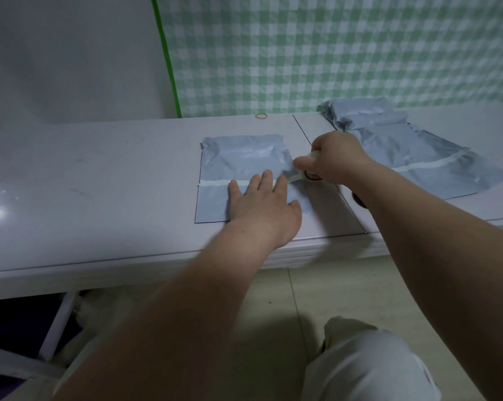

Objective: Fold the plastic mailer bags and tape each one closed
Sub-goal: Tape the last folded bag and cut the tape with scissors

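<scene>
head view: left hand (261,204) flat on the mailer bag (238,157) on the tabletop (99,183), right hand (335,160) gripping the tape roll (312,175) at its edge; a skewed pull could wrinkle the tape strip (215,183).

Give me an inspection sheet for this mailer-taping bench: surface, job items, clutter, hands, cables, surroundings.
Surface: white glossy tabletop, with a seam running just right of the centre bag.
Job's things: mailer bag lying flat, a tape strip across it; tape roll at its right edge; pile of mailers at the right, its front one taped.
Clutter: rubber band at the back edge.
Grippers: left hand presses flat on the mailer bag; right hand grips the tape roll.
Cables: nothing seen.
Surroundings: green checked cloth behind, grey wall at the left, tiled floor below.
</scene>
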`<state>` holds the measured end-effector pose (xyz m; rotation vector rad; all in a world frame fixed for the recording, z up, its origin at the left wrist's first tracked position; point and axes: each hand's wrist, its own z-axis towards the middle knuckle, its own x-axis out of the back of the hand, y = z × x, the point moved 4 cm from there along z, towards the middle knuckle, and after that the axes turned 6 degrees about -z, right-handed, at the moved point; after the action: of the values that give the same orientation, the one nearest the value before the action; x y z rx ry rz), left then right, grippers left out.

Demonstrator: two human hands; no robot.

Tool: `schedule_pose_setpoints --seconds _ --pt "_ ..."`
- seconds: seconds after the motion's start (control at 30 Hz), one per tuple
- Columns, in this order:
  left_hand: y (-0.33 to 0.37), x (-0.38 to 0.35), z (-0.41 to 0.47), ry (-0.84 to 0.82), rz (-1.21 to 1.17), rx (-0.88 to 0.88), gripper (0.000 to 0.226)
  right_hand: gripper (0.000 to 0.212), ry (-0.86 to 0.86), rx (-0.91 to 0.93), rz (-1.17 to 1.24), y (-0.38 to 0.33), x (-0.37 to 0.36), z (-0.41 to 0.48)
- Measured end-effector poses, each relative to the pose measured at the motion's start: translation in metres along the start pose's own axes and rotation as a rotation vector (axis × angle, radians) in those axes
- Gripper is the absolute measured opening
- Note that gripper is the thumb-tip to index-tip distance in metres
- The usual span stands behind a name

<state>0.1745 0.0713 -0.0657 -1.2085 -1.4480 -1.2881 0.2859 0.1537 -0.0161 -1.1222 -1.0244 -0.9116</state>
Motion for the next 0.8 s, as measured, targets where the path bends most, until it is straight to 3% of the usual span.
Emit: schedule_pose_setpoints --seconds 0.23,0.43,0.8 --pt "0.005 0.002 0.000 0.003 0.057 0.014 0.058 0.026 0.034 0.019 0.019 0.003 0.001 -0.001" --pt "0.011 0.004 0.000 -0.016 0.101 0.039 0.058 0.047 0.056 0.003 0.147 0.010 -0.003 -0.008" --pt "0.014 0.005 0.003 -0.012 0.173 0.052 0.058 0.047 0.089 0.001 0.165 0.008 -0.005 -0.011"
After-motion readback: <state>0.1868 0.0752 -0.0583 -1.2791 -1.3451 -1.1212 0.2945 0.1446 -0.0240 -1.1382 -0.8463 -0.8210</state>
